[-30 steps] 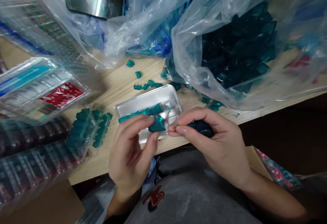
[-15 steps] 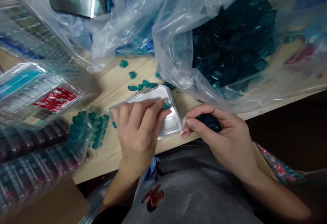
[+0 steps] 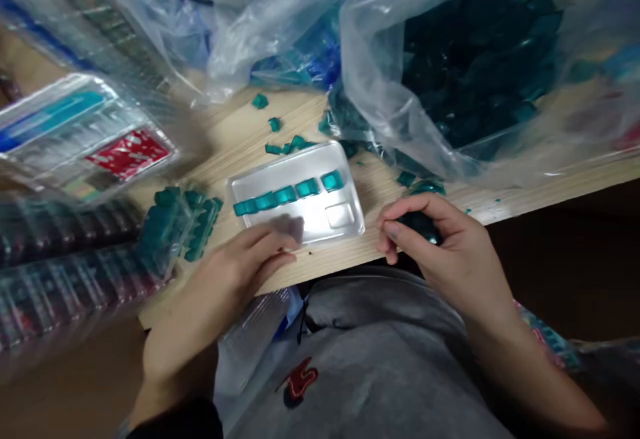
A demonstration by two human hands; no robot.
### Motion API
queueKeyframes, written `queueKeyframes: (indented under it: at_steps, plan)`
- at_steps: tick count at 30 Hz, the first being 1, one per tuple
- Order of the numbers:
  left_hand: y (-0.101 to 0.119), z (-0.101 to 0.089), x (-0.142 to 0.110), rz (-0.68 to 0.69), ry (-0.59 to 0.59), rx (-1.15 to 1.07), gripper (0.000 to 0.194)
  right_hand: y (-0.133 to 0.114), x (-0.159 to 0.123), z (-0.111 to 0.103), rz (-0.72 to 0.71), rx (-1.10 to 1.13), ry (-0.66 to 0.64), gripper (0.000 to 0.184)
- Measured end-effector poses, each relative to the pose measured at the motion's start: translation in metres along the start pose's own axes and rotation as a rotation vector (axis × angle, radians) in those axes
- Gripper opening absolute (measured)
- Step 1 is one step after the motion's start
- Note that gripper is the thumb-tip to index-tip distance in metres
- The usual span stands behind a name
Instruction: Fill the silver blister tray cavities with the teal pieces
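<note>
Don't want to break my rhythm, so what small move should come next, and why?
Probably pick a piece from your right hand with your left hand: the right cups a dark glossy handful, likely more pieces, while the molded plastic tray shows a bare square recess just nearer you than its row of teal pieces.

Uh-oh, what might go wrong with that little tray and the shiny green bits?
The clear tray lies near the front edge of the table, so a bump from the left hand might spill its row of teal pieces.
The right hand curls around a dark glossy thing by that edge; it could slip and drop.
</note>
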State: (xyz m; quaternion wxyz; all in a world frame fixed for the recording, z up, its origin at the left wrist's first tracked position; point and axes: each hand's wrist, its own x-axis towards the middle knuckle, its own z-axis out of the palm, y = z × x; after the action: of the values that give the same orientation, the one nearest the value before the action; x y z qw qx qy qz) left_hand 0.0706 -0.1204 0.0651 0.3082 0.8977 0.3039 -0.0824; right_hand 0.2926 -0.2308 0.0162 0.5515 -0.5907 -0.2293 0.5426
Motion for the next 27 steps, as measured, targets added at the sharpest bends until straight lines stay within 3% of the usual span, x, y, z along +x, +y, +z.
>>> queueKeyframes:
  at_steps: [5,11,15,19,27]
  plan:
    - [-0.025,-0.007,0.017,0.066,-0.107,-0.088,0.025,-0.001,-0.007,0.007,-0.111,-0.269,0.031,0.004]
    - [-0.032,-0.009,0.023,0.105,-0.145,-0.059,0.032,0.001,0.019,0.028,-0.531,-0.785,0.060,0.020]
    - [-0.025,-0.005,0.020,0.030,-0.083,0.083,0.033,-0.003,0.041,0.040,-0.511,-0.970,0.010,0.019]
    - [-0.024,-0.006,0.021,0.087,-0.121,-0.027,0.026,-0.006,0.042,0.041,-0.517,-1.032,-0.005,0.017]
    - [-0.032,-0.010,0.027,0.133,-0.159,-0.035,0.025,-0.010,0.038,0.047,-0.705,-1.223,-0.026,0.027]
